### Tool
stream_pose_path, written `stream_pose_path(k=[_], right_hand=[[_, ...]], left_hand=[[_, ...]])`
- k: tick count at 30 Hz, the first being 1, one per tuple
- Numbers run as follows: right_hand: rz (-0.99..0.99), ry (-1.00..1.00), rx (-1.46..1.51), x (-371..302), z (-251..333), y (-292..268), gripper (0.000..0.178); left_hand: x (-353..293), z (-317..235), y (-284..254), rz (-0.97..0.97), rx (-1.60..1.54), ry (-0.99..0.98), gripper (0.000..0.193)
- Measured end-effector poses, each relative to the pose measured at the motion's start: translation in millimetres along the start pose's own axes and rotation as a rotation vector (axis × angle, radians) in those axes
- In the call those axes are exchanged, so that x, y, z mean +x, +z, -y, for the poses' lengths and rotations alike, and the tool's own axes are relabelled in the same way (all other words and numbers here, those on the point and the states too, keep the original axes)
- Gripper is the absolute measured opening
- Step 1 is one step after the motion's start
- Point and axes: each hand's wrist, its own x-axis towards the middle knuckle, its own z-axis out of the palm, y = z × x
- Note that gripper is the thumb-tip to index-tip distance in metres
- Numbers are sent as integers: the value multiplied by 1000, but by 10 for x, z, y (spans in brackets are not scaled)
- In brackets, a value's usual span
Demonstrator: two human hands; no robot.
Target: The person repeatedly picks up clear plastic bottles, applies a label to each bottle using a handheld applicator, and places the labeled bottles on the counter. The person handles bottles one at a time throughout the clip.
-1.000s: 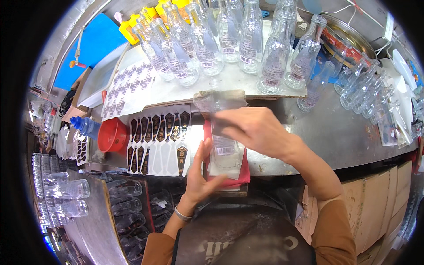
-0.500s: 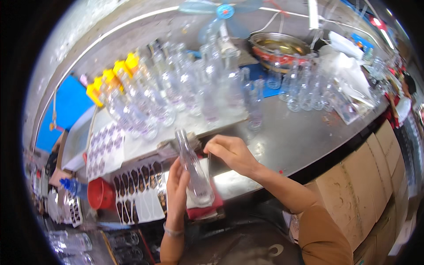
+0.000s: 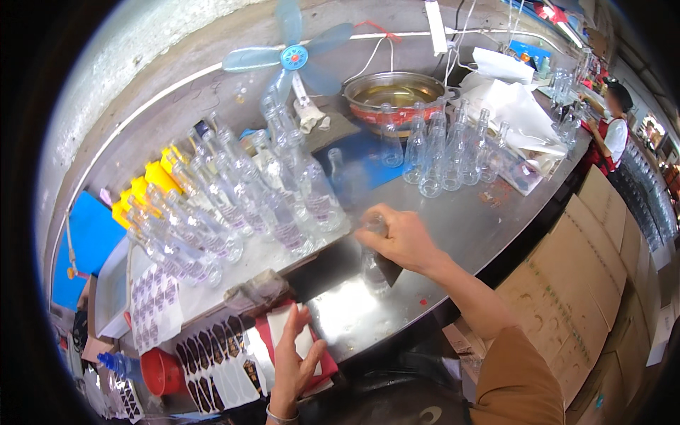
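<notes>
My right hand (image 3: 402, 239) is closed round the upper part of a clear glass bottle (image 3: 373, 265), which stands or hovers over the metal table. Below those fingers, beside the bottle, a small dark flat piece (image 3: 389, 270) shows; whether I hold it too is unclear. My left hand (image 3: 296, 358) is empty with its fingers apart, over a folded red and white cloth (image 3: 263, 331). Many clear bottles with printed labels (image 3: 283, 219) crowd the raised white board ahead. Sheets of dark and gold bottle-shaped labels (image 3: 212, 354) lie left of my left hand.
A sheet of small purple labels (image 3: 154, 308) lies on the board's near left. A crumpled cloth (image 3: 256, 289) sits on its edge. Behind are a fan (image 3: 294, 57) and a metal basin of liquid (image 3: 393, 95). Cardboard boxes (image 3: 567, 283) stand right. A person (image 3: 610, 127) works far right.
The bottle has passed from my left hand to my right, which carried it rightward. My left hand has let go and lowered. The view has turned to the right.
</notes>
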Motion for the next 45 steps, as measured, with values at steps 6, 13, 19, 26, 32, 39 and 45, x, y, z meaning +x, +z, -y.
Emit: stream_pose_path(k=[6, 13, 19, 26, 32, 39, 45], right_hand=[[35, 17, -79, 271, -325, 55, 51], [-462, -165, -72, 919, -737, -603, 57], [-430, 147, -658, 1174, -1449, -960, 31], [-431, -129, -486, 124, -1032, -734, 18], [188, -155, 35, -93, 538, -414, 19], [443, 69, 725, 177, 848, 1181, 38], [309, -189, 342, -703, 634, 1613, 40]], left_hand=[[124, 68, 134, 5, -15, -93, 78], [177, 139, 162, 30, -12, -127, 69], [126, -29, 191, 48, -25, -93, 67], [-64, -24, 89, 29, -91, -149, 56], [-78, -40, -15, 77, -26, -19, 69], [-251, 185, -285, -79, -546, -199, 80], [-321, 599, -306, -283, -567, -291, 73]])
